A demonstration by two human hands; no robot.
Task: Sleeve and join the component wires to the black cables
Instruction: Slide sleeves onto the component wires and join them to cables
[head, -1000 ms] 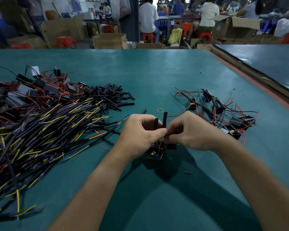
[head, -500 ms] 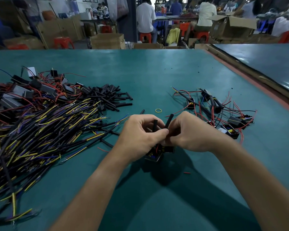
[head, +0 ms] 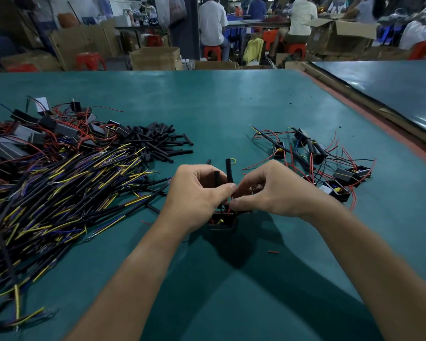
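Held work: the left hand [head: 197, 193], fingers curled, pinches two black sleeve tubes [head: 228, 169] that stand upright between the hands. The right hand [head: 268, 190], fingers also curled, pinches the red component wires [head: 229, 206] just below the tubes. The component [head: 223, 222], a small black box, sits under both hands at mid-table (whether it rests on the green mat [head: 231, 107] cannot be told). Left side: a heap of black cables [head: 59, 193] with yellow and blue ends, its nearest tips close to the left wrist. Behind it are a pile of loose sleeves [head: 158, 143] and a pile of boxed components [head: 35, 136] with red leads. Right side, apart from the right hand: a cluster of wired assemblies [head: 330, 166]. Small items: a yellow ring [head: 233, 160] just beyond the tubes and a red wire scrap [head: 273, 252] by the right forearm. Open mat lies ahead to the far edge and between the forearms. A red edge strip [head: 379, 129] borders the right side, with a second table [head: 391, 89] beyond it.
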